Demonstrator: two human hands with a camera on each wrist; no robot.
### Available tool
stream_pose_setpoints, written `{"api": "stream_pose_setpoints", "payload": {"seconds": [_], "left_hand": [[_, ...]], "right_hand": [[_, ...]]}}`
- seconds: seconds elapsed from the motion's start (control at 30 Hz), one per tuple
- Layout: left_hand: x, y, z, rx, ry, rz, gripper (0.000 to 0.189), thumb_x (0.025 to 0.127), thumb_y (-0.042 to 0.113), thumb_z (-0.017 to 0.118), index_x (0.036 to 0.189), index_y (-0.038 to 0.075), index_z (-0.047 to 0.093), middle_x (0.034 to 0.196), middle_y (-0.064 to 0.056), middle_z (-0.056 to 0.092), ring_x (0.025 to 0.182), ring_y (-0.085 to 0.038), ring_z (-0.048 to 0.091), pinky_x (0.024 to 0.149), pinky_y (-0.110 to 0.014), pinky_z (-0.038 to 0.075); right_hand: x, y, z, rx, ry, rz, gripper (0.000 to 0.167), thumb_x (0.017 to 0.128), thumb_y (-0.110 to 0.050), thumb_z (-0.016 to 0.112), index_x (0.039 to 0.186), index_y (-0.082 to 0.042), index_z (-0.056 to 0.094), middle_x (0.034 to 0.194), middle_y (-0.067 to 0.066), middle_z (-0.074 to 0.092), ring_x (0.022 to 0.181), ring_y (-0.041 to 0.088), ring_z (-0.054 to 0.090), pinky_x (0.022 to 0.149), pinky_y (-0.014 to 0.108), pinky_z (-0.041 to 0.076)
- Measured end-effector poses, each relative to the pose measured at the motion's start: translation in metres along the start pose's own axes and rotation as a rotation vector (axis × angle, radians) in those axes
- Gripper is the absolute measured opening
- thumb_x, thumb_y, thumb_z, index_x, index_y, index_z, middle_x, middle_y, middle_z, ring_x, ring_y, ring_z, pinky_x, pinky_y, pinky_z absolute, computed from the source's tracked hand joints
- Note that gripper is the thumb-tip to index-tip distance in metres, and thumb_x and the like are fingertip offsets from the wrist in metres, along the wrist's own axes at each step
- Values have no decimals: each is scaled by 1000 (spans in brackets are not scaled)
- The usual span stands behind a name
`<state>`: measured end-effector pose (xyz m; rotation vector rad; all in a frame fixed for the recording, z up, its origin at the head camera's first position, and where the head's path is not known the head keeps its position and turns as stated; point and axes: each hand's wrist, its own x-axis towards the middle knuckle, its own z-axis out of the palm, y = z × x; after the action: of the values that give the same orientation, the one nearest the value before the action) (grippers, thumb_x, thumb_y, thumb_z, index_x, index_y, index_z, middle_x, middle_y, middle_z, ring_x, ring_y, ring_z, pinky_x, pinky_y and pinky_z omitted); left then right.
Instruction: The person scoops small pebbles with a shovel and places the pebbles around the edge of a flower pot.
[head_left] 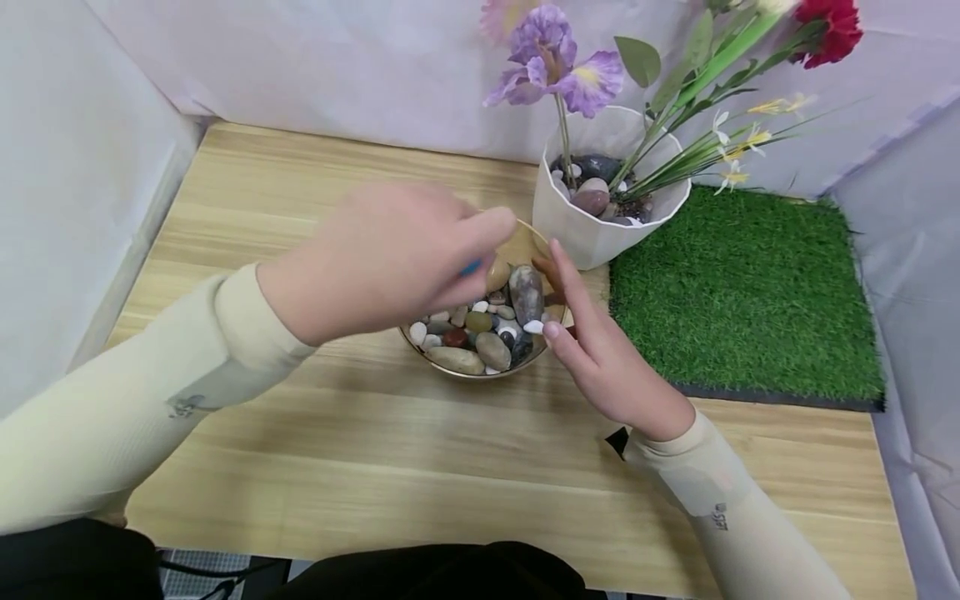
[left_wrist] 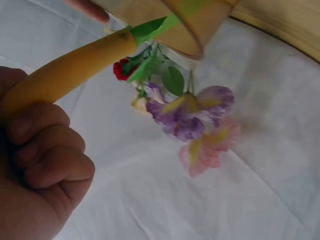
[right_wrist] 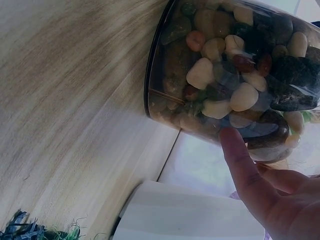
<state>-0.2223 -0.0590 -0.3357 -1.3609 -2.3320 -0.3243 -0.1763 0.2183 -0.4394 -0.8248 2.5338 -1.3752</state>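
Observation:
A clear round glass bowl (head_left: 465,377) holds many pebbles (head_left: 493,350) of mixed colours. My left hand (head_left: 397,250) is above its left rear side, curled around the yellowish wooden handle (left_wrist: 75,67) of what looks like a small garden trowel. The trowel's green blade (left_wrist: 147,30) reaches into the bowl, and its tip is not clearly visible. On the bowl's right side rests my right hand (head_left: 600,358), its fingers extended along the wall. A fingertip meets the glass in the right wrist view. A white pebble (head_left: 534,327) lies beside the thumb.
Behind the bowl stands a white pot (head_left: 573,225) with stones and artificial flowers, including a purple iris (head_left: 551,62). A square of artificial grass (head_left: 750,292) lies to the right on the wooden table (head_left: 420,467). White cloth walls surround the table's back and sides.

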Motion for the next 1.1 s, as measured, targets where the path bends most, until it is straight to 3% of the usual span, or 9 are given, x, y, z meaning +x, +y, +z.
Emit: {"api": "stream_pose_setpoints", "payload": {"seconds": [0.13,0.23,0.4,0.63,0.73,0.9,1.1], "left_hand": [[-7,-15,-4,-65,3,-38,16,104,15,55,91,8,50,60,1,42,50,-19,37,45,-36,29],[-16,-26,-7,-143,-20,-155,18,106,17,52,90,11,53,61,2,42,51,-18,38,47,-36,30],[-31,-38,-10,-276,-26,-419,18,109,16,51,94,10,59,61,0,39,54,-19,37,54,-36,31],[-42,-41,-7,-417,42,-626,21,111,19,53,96,8,62,59,-5,39,54,-21,37,57,-32,31],[-46,-44,-5,-533,97,-704,23,112,18,54,93,6,62,66,-7,50,61,-23,39,62,-31,34],[-48,-48,-4,-679,169,-780,27,112,16,55,90,3,62,87,-9,64,80,-24,45,79,-32,39],[-51,-47,-5,-681,167,-789,26,112,15,55,90,3,63,82,-10,63,78,-24,44,76,-32,37]], "right_hand": [[0,1,1,-10,5,5,82,114,-11,47,176,-32,-2,175,10,29,156,32,36,117,66,36],[0,2,1,-14,6,6,82,114,-10,47,176,-32,-2,175,10,29,157,32,35,119,65,33],[0,2,1,-22,9,-2,82,114,-10,47,176,-30,-2,175,11,30,157,32,34,126,61,23],[0,2,1,-24,11,-8,82,114,-11,48,176,-30,-2,175,12,29,159,32,32,128,58,20],[1,1,1,-22,10,-9,82,114,-12,47,176,-31,-2,176,11,28,159,31,31,127,59,21],[1,0,1,-27,12,-17,82,114,-12,48,176,-31,-2,176,10,28,160,31,30,128,58,20],[0,1,2,-21,11,-15,82,114,-12,47,176,-31,-2,176,10,27,160,30,29,128,58,19]]}}
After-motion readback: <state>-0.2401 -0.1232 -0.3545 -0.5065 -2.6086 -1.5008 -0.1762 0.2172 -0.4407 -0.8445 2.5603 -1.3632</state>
